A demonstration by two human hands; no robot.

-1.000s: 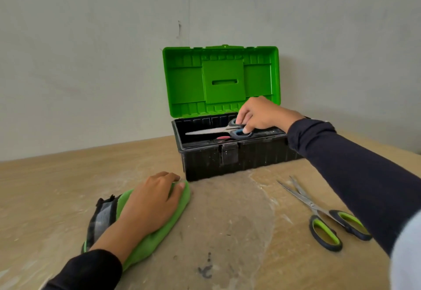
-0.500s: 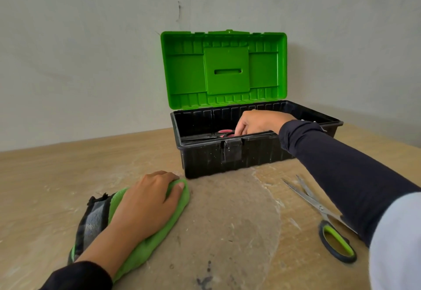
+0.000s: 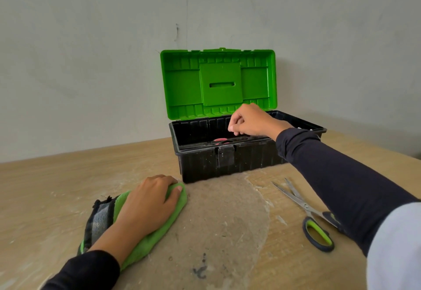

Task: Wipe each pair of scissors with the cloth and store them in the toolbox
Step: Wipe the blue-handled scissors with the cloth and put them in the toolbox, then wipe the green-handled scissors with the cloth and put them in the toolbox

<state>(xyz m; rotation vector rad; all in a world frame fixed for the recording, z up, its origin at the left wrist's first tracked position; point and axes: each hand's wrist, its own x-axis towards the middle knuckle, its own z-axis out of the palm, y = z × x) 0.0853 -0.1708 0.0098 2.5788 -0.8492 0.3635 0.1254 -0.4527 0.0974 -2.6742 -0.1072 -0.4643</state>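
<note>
Now the right hand (image 3: 250,121) sits above the open toolbox (image 3: 227,162) at the centre of the frame, holding nothing. A second ago it held a pair of scissors with grey handles over the box; half a second ago it was down inside the box; now it has lifted out, and those scissors are no longer in its grip. They are presumably stored in the box, though only a bit of red handle (image 3: 220,140) from some item shows over the front rim. That likely means one pair is wiped and put away.

The right hand's fingers are curled loosely inward, tips near the thumb, pinching nothing that can be seen. Its dark sleeve runs from the lower right of the frame up to the box's right half. The wrist hovers just over the front rim.

The left hand (image 3: 148,207) has not moved. It rests palm down on the green cloth (image 3: 157,237) at lower left, fingers together and bent over the cloth's far edge, pressing it to the table (image 3: 57,187).

One pair of scissors (image 3: 305,210) is yet to be done. It lies on the table at lower right, blades slightly apart and pointing up toward the box, green and grey handles nearest the viewer. The right forearm crosses above part of one handle.

The green lid (image 3: 218,82) stands upright behind the box, against a pale wall.

As a judgement, the next step is to reach for the remaining scissors and bring them to the cloth.
</note>
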